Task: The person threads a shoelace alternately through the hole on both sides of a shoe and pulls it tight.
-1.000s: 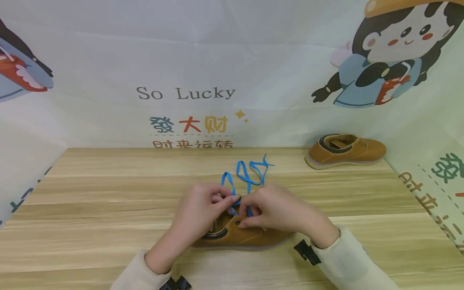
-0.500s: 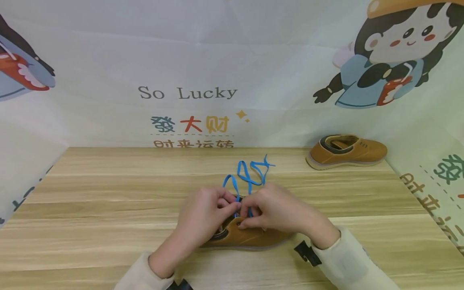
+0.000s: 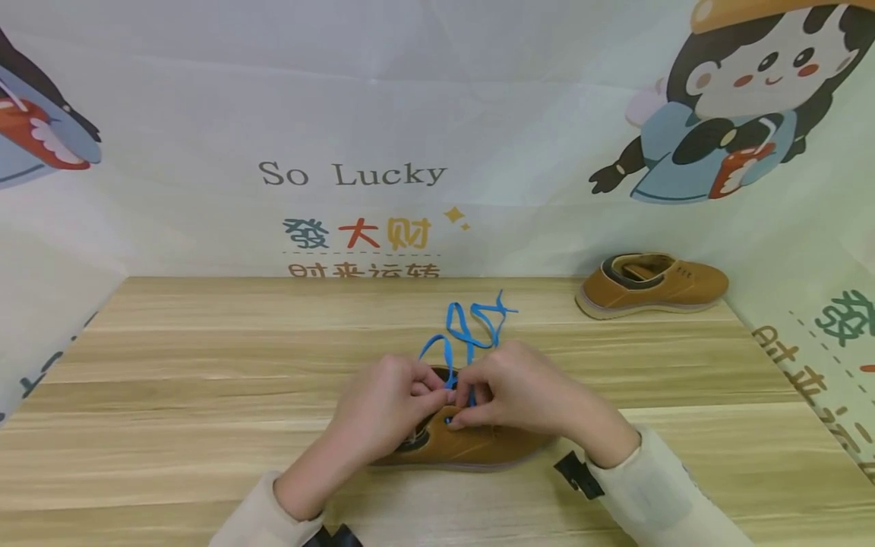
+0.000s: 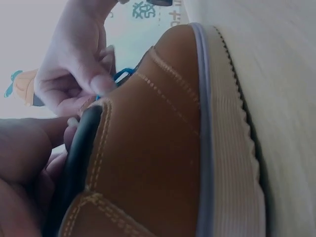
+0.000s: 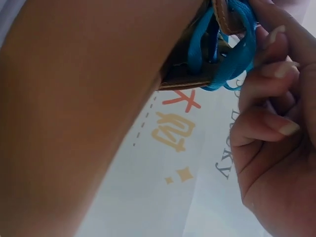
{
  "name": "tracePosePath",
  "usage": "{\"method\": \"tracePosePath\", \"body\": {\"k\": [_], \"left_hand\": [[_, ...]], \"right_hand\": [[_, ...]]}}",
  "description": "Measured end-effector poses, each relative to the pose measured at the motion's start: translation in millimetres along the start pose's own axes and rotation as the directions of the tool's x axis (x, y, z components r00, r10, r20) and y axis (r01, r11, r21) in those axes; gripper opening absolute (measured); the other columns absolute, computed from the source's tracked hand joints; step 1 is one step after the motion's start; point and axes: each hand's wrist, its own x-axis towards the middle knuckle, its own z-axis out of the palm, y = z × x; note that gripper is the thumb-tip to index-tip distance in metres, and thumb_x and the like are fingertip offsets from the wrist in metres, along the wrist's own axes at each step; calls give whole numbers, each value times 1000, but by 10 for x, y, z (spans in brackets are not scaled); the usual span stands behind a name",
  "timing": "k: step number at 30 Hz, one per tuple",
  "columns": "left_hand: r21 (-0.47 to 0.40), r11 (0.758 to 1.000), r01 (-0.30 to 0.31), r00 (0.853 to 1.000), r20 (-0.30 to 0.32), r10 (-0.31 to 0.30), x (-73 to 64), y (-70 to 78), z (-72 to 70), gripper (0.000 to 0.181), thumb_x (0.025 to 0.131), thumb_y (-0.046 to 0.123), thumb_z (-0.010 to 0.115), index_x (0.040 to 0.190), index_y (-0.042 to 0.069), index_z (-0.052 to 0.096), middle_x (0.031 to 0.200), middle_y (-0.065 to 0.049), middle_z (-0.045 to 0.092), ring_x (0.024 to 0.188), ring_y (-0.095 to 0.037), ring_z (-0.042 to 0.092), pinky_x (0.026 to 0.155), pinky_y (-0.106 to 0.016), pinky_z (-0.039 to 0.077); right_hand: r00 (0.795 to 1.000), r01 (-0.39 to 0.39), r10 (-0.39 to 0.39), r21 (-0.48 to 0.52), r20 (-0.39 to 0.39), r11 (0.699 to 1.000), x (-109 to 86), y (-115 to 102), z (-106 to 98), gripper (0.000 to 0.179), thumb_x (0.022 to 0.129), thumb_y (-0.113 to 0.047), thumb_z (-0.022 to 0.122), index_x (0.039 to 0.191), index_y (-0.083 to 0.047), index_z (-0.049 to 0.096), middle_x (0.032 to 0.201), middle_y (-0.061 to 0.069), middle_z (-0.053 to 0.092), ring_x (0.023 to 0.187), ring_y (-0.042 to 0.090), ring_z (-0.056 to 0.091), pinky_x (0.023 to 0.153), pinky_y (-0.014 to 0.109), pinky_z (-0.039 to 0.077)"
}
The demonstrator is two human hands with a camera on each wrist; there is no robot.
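A brown leather shoe [image 3: 478,450] lies sideways before me, toe to the right. Blue shoelace [image 3: 459,327] runs through some of its eyelets and trails loosely behind it. Thumb and forefinger of my left hand [image 3: 393,395] pinch the lace at the tongue opening. My right hand [image 3: 516,387] grips the near eyelet flap, thumb outside, beside an eyelet where blue shows. In the left wrist view, my left hand [image 4: 24,153] reaches over the dark padded collar [image 4: 81,153]. The right wrist view shows curled fingers [image 5: 269,81] close to the lace [image 5: 239,64].
A second brown shoe [image 3: 652,287], with no lace in its eyelets, stands at the back right of the wooden table [image 3: 205,395]. A printed white sheet [image 3: 369,114] rises behind the table and along both sides.
My left fingers have come down slightly toward the near flap, and the lace loop above them has shifted with them. Blue now shows in the near eyelet. My right hand has barely moved.
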Motion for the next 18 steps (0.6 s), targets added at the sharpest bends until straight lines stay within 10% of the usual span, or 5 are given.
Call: {"method": "tracePosePath", "body": {"k": [11, 18], "left_hand": [[-25, 998, -57, 983, 174, 61, 3, -62, -98, 46, 98, 31, 65, 57, 21, 51, 44, 12, 36, 42, -5, 34, 45, -21, 23], [-66, 995, -76, 969, 230, 89, 5, -83, -145, 35, 102, 29, 60, 68, 21, 64, 45, 9, 46, 42, -7, 45, 44, -23, 30]], "right_hand": [[980, -174, 165, 73, 115, 982, -68, -163, -61, 41, 91, -46, 72, 59, -22, 64, 46, -17, 50, 42, -6, 44, 45, 18, 38], [909, -393, 305, 341, 284, 854, -56, -251, 25, 43, 100, -27, 64, 62, -8, 67, 46, -8, 55, 32, 3, 44, 38, 19, 37]]}}
